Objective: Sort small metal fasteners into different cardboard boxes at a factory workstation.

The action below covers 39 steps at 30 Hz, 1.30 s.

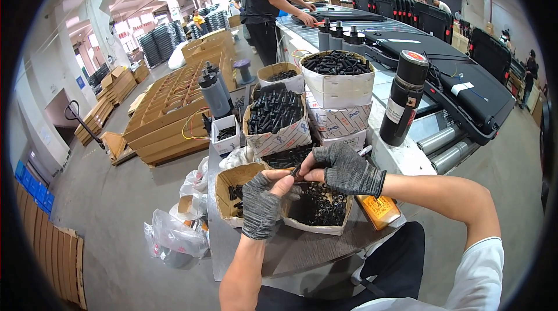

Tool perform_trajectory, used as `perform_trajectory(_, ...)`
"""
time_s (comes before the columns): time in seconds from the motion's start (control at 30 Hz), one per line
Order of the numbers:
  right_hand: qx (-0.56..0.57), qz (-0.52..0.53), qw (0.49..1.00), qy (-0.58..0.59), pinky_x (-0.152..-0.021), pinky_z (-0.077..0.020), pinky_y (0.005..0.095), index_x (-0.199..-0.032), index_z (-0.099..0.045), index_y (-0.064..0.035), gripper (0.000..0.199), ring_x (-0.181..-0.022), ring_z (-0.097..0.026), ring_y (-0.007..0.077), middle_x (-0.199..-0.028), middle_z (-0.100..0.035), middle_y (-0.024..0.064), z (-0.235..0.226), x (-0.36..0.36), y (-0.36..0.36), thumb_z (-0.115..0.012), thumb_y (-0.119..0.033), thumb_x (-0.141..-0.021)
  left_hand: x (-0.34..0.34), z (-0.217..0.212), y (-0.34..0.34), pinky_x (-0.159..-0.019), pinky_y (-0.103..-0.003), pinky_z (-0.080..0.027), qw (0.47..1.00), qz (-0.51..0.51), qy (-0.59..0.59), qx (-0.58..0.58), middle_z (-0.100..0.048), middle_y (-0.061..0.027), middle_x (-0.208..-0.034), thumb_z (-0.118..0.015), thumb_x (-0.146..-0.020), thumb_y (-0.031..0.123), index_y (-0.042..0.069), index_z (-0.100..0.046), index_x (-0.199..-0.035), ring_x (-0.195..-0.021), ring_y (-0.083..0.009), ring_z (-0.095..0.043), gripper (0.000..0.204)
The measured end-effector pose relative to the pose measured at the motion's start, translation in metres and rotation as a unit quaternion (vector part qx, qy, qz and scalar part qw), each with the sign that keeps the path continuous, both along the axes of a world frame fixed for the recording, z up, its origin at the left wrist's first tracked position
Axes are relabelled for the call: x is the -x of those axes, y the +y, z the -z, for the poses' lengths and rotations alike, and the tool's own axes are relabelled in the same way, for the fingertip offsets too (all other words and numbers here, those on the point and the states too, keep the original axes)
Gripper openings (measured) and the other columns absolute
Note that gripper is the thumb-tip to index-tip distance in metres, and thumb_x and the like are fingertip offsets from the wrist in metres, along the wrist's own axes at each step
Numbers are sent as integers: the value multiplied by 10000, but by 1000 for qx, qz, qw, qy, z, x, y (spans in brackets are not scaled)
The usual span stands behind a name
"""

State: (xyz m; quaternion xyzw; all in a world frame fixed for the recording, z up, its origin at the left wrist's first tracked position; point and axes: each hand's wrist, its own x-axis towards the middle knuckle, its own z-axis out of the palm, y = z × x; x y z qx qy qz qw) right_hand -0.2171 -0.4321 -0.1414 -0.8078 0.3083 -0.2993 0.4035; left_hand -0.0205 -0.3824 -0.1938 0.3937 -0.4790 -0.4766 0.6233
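My left hand (pixel 261 206) and my right hand (pixel 350 170), both in grey fingerless gloves, meet over open boxes on a dark table. Their fingertips pinch a small black bolt-like part (pixel 295 170) between them, mostly hidden by the fingers. Below my right hand sits a box of small black rings (pixel 319 206). A cardboard box (pixel 225 178) with a few black pieces stands beside my left hand. Behind the hands, more black pieces (pixel 290 157) lie in another box, partly covered.
Behind stand a box of short black bolt-like pieces (pixel 276 112) and a heaped white tub (pixel 338 87). A black spray can (pixel 404 99) stands right, near a roller conveyor (pixel 447 151) carrying black panels. An amber container (pixel 379 212) lies near the table edge. A co-worker (pixel 264 3) stands beyond.
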Motion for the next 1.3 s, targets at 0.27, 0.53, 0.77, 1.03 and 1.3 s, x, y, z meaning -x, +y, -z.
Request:
perform_trajectory(0.27, -106, 14, 994, -31, -860, -517, 284, -997, -651, 5, 179, -934, -634, 150, -976, -680, 73, -23, 7, -4, -674, -116, -868, -10, 3, -5, -748, -265, -524, 977, 88, 182, -72, -676, -84, -922, -694, -882, 125, 20, -635, -1011, -830, -153, -642, 177)
perform_trajectory(0.53, -320, -2, 941, -111, -946, -499, 277, -1132, -613, 13, 295, -1054, -605, 162, -1102, -645, 97, 1, 12, -9, -677, -148, -894, -4, 7, -4, -705, -265, -545, 977, 70, 195, -54, -676, -74, -915, -694, -882, 122, 23, -641, -1021, -803, -165, -661, 178)
perform_trajectory(0.77, -310, -14, 945, -100, -959, -466, 290, -1178, -610, 32, 408, -1058, -596, 164, -1130, -646, 100, 2, 14, -2, -687, -241, -886, -3, 8, -3, -668, -264, -548, 998, -49, 38, 17, -681, -78, -892, -711, -868, 121, 14, -664, -1008, -762, -153, -656, 183)
perform_trajectory(1.03, -199, 65, 977, -43, -870, -484, 285, -1098, -666, -1, 334, -949, -608, 145, -1010, -676, 85, 11, 14, -4, -689, -250, -876, 1, 0, 3, -735, -272, -557, 997, -1, 75, -24, -670, -67, -908, -737, -839, 96, -4, -669, -976, -795, -147, -649, 183)
perform_trajectory(1.3, -120, 90, 988, -29, -878, -480, 304, -1057, -677, -18, 325, -938, -614, 148, -965, -683, 68, 13, 7, -1, -696, -288, -877, 8, 2, 4, -730, -242, -507, 999, -39, -11, 25, -676, -39, -867, -744, -830, 87, 19, -683, -977, -778, -100, -613, 173)
